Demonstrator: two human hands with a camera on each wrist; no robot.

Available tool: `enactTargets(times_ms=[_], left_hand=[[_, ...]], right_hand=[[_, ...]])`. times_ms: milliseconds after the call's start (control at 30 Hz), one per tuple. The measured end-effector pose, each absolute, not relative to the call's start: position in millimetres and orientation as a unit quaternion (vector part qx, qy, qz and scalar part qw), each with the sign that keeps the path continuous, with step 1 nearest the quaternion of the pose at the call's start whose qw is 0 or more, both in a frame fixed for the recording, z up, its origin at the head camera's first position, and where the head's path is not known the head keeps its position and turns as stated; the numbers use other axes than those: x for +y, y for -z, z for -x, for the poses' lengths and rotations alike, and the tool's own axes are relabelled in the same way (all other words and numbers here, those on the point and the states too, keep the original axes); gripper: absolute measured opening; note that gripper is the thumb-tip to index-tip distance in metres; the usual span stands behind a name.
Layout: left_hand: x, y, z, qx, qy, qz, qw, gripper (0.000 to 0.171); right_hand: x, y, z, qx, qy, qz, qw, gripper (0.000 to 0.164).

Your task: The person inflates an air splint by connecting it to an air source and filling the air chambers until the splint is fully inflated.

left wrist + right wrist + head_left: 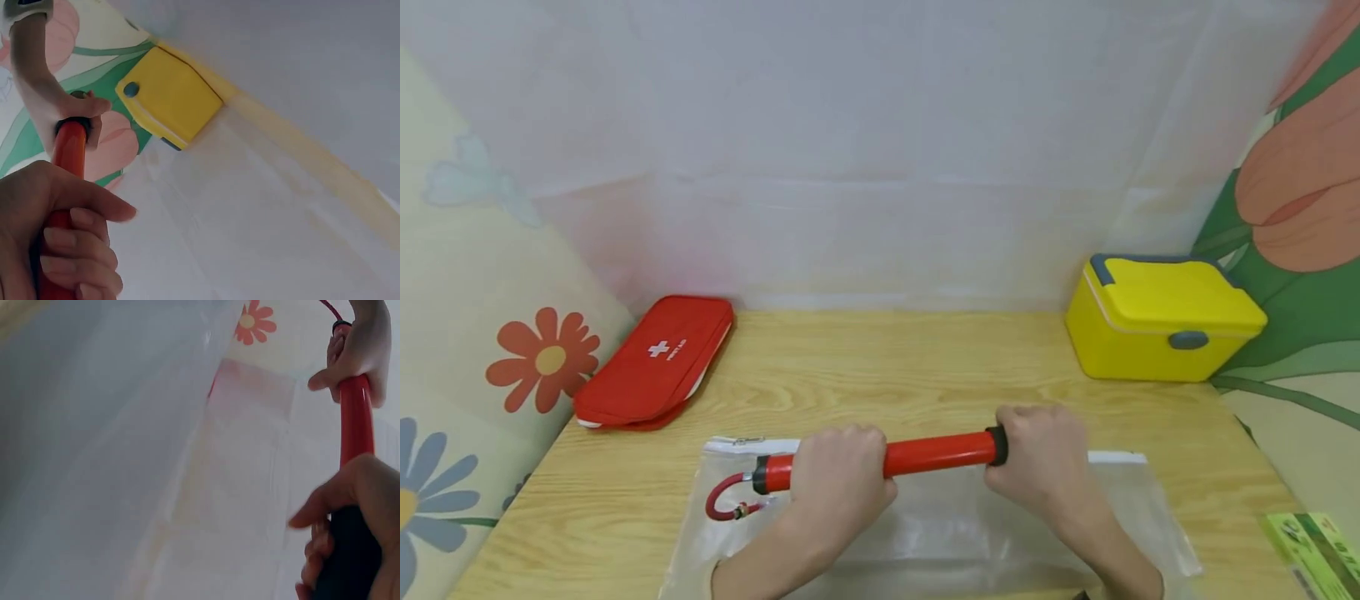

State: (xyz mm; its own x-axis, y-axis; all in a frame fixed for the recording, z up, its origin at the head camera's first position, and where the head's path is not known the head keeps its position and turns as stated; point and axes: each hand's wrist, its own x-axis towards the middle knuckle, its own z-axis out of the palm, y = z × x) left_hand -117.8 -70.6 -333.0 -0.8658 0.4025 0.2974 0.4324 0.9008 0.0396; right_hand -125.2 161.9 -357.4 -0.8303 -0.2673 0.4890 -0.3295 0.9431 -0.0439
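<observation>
A red hand pump (942,452) with black end caps is held almost level above a clear zip pouch (940,533). My left hand (842,475) grips its barrel near the left end, fingers wrapped round it. From that end a short red hose (713,498) with a brass-coloured fitting curls back. At the other end my right hand (1041,458) holds the pump's black handle (350,556), which the head view hides behind the fingers. Both hands appear in each wrist view, curled round the pump.
A red first aid pouch (658,362) lies at the back left of the wooden table (895,358). At the back right stands a yellow box (1165,325) with a grey-blue handle and latch. A green packet (1318,550) sits at the front right. Printed cloth hangs on both sides.
</observation>
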Motion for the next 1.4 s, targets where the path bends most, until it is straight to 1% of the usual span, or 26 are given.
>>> enactTargets(times_ms=[133, 200, 267, 367, 433, 500, 567, 633, 767, 900, 1000, 1100, 1167, 1267, 1300, 1400], left_hand=[[-75.7, 337.0, 122.9, -0.954, 0.053, 0.243, 0.165, 0.016], [-83.9, 337.0, 126.0, -0.954, 0.048, 0.246, 0.163, 0.017], [-94.9, 335.3, 128.1, -0.961, 0.036, 0.231, 0.147, 0.019], [-109.2, 332.6, 129.8, -0.972, 0.021, 0.205, 0.116, 0.02], [-112.8, 331.1, 129.3, -0.976, 0.023, 0.2, 0.088, 0.019], [-112.1, 331.2, 129.2, -0.975, 0.025, 0.204, 0.079, 0.017], [-108.2, 331.2, 129.5, -0.975, 0.033, 0.209, 0.075, 0.016], [-103.8, 330.9, 130.7, -0.973, 0.037, 0.21, 0.087, 0.014], [-93.5, 327.7, 132.6, -0.971, 0.041, 0.209, 0.112, 0.015], [-84.0, 325.1, 131.2, -0.97, 0.038, 0.209, 0.115, 0.016], [-78.0, 325.1, 129.7, -0.971, 0.036, 0.208, 0.109, 0.017], [-74.3, 325.6, 129.9, -0.967, 0.039, 0.224, 0.114, 0.015], [-75.9, 326.5, 130.7, -0.961, 0.041, 0.244, 0.126, 0.016], [-87.4, 328.2, 133.3, -0.955, 0.031, 0.255, 0.145, 0.015], [-93.4, 328.6, 134.3, -0.957, 0.025, 0.251, 0.145, 0.015], [-113.6, 326.9, 136.8, -0.965, 0.014, 0.227, 0.129, 0.018]], right_hand=[[180.1, 358.8, 134.0, -0.96, -0.085, -0.174, 0.202, 0.023], [198.7, 358.4, 137.1, -0.963, -0.089, -0.176, 0.182, 0.023], [219.2, 357.8, 136.9, -0.964, -0.086, -0.172, 0.184, 0.024], [246.0, 356.1, 134.2, -0.96, -0.074, -0.165, 0.213, 0.026], [254.6, 355.1, 133.2, -0.957, -0.058, -0.168, 0.231, 0.027], [254.4, 355.4, 133.6, -0.954, -0.04, -0.182, 0.234, 0.028], [246.7, 356.1, 134.0, -0.954, -0.025, -0.194, 0.226, 0.03], [236.5, 356.9, 135.0, -0.953, -0.021, -0.2, 0.226, 0.031], [214.7, 354.6, 137.3, -0.947, -0.021, -0.2, 0.249, 0.031], [192.4, 349.3, 137.9, -0.943, -0.016, -0.201, 0.265, 0.029], [176.7, 346.8, 136.2, -0.946, -0.017, -0.2, 0.254, 0.028], [168.3, 347.8, 134.6, -0.95, -0.026, -0.199, 0.24, 0.029], [170.9, 350.9, 135.0, -0.95, -0.039, -0.203, 0.234, 0.028], [190.3, 355.6, 135.7, -0.948, -0.066, -0.208, 0.234, 0.027], [199.9, 356.7, 135.9, -0.946, -0.077, -0.21, 0.236, 0.026], [230.7, 357.6, 135.5, -0.938, -0.079, -0.205, 0.27, 0.026]])
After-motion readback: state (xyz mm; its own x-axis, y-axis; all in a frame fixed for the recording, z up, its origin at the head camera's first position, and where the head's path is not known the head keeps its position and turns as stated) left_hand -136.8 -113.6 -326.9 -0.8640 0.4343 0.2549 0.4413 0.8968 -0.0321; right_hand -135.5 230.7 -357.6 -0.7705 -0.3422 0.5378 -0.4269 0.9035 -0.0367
